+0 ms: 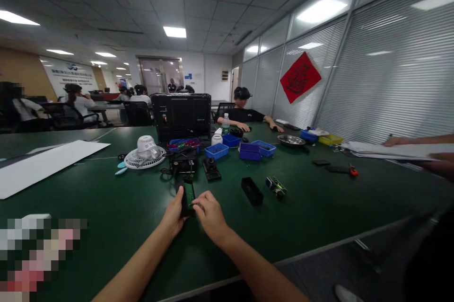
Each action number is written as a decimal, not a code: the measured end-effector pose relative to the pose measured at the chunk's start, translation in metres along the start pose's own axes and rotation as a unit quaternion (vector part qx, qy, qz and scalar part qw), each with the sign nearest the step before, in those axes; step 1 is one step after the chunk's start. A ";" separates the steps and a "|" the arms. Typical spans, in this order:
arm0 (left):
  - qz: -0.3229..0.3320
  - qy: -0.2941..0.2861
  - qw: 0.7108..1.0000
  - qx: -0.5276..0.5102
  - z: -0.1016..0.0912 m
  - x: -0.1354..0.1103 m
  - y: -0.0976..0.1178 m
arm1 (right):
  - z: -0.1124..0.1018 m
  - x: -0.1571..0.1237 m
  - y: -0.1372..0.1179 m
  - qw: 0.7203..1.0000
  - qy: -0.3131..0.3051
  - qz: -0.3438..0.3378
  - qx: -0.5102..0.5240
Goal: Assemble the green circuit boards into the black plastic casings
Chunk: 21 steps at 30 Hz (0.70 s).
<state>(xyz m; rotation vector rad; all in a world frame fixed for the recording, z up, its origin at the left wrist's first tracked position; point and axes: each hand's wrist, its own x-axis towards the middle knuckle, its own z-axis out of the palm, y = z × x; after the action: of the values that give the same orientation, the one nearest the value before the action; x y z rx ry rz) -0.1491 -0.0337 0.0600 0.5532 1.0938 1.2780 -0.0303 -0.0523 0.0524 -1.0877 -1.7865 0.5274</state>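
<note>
Both of my hands meet over a small dark device with a green face [188,196] lying on the green table [106,207]. My left hand [174,215] grips its left side, thumb along the edge. My right hand [210,214] is closed in a pinch at its lower right corner; what the fingertips hold is too small to make out. A black cable runs from the device toward a black box [183,162] behind it.
A white desk fan [145,154], a large black case [181,115], blue bins [252,149], a metal bowl [291,139] and a black block [252,191] lie beyond. A white board [42,162] lies left. Another person's arm [418,141] rests at right; someone sits opposite.
</note>
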 end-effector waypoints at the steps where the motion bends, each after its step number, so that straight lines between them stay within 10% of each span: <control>1: -0.004 -0.001 1.000 0.000 0.002 0.003 -0.002 | -0.003 0.002 0.003 1.000 -0.010 -0.013 -0.006; 10: 0.003 -0.047 0.997 0.058 0.002 0.025 -0.025 | -0.015 0.004 0.025 0.986 -0.085 -0.092 -0.112; 21: -0.009 0.032 0.999 0.004 -0.001 0.023 -0.005 | -0.034 0.015 0.037 0.997 0.063 -0.017 0.050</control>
<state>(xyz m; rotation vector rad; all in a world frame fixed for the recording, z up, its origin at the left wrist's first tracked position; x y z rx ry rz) -0.1488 -0.0139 0.0476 0.5102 1.1539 1.2831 0.0133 -0.0246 0.0483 -0.9978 -1.6476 0.5112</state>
